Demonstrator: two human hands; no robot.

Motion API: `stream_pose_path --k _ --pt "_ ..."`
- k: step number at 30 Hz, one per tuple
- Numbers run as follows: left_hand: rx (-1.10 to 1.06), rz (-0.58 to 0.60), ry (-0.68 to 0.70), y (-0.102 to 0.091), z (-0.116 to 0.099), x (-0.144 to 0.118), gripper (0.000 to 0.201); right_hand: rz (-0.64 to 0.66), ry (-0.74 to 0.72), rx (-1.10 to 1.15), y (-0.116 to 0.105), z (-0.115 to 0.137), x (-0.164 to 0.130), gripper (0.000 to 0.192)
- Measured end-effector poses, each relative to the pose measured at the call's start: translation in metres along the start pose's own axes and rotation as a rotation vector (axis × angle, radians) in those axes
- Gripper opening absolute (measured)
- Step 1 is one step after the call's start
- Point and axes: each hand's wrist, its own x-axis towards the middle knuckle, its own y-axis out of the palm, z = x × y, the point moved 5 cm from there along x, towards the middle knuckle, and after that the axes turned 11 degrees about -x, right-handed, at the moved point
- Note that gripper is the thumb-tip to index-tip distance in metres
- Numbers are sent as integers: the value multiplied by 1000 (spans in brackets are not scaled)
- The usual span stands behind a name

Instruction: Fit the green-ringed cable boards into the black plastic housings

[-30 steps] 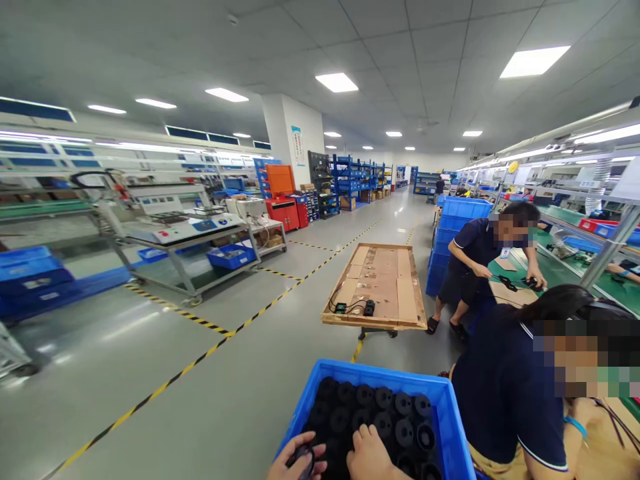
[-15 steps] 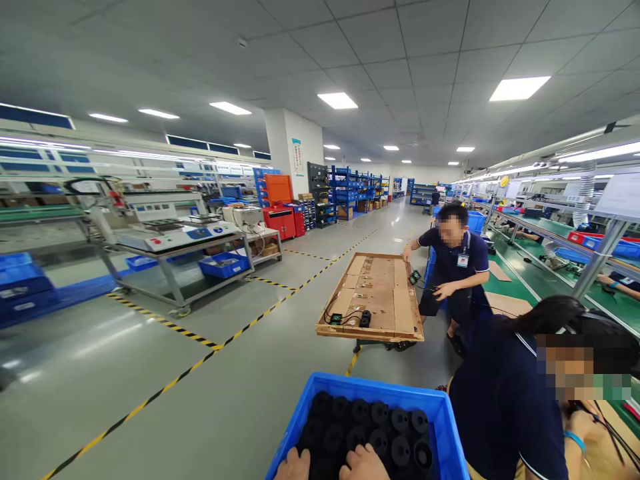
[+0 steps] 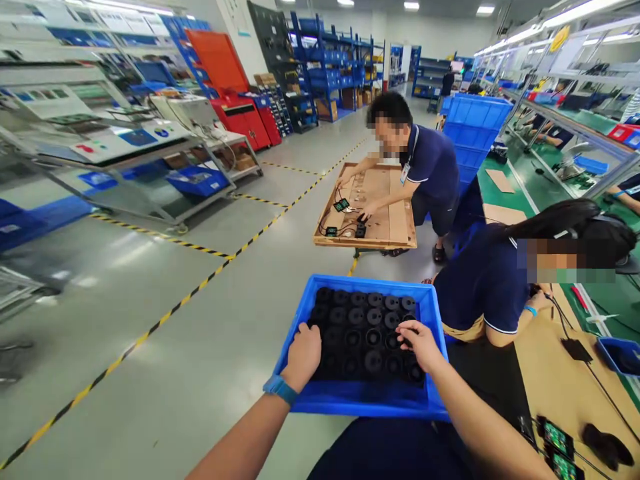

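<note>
A blue plastic crate [image 3: 367, 393] sits in front of me, holding rows of black round parts [image 3: 374, 337], some with a central hole or ring. My left hand [image 3: 306, 350], a blue band on its wrist, is inside the crate's left side. Its fingers curl down against the leftmost black parts, and their tips are hidden. Toward the crate's right side, my right hand [image 3: 419, 341] has its thumb and fingers pinched at one of the black round parts in the right-hand columns.
A co-worker [image 3: 430, 160] leans over a cardboard-lined wooden tray [image 3: 400, 227] with small circuit boards and cables. Another person [image 3: 480, 287] works at the bench on my right. Circuit boards [image 3: 557, 437] lie on the brown bench top [image 3: 530, 347]. Yellow-black tape [image 3: 235, 257] marks the floor.
My view has tilted down, showing more of the crate and both forearms. My right hand has moved to the crate's right side. The co-worker now bends over the tray with both hands.
</note>
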Motion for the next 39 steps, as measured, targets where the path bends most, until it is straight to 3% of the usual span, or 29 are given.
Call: stream_pose_path --k 3,5,17,20,23,25,31,35,39 --pt "18 -9 22 2 4 -1 20 -62 14 -194 -25 -19 18 23" --pt "20 -15 53 3 5 -1 19 -81 5 -336 -30 -23 31 16" --pt "-62 -109 140 -8 7 -4 10 86 -173 -855 11 21 57 21" --pt "-328 -159 135 -13 7 -7 11 116 -170 -911 18 23 55 25" --pt "-802 -136 1 -10 8 -6 14 153 -164 -937 26 24 55 24" --pt "-979 -88 -81 -5 5 -3 19 171 -166 -935 30 24 55 21" --pt "-1492 254 -162 1 -13 -2 51 142 -189 -838 33 27 53 25" --pt "-1253 260 -97 -6 -15 -2 35 59 -199 -730 29 26 49 24" --pt "-1036 265 -64 -2 -20 0 30 -65 -123 -640 10 16 51 41"
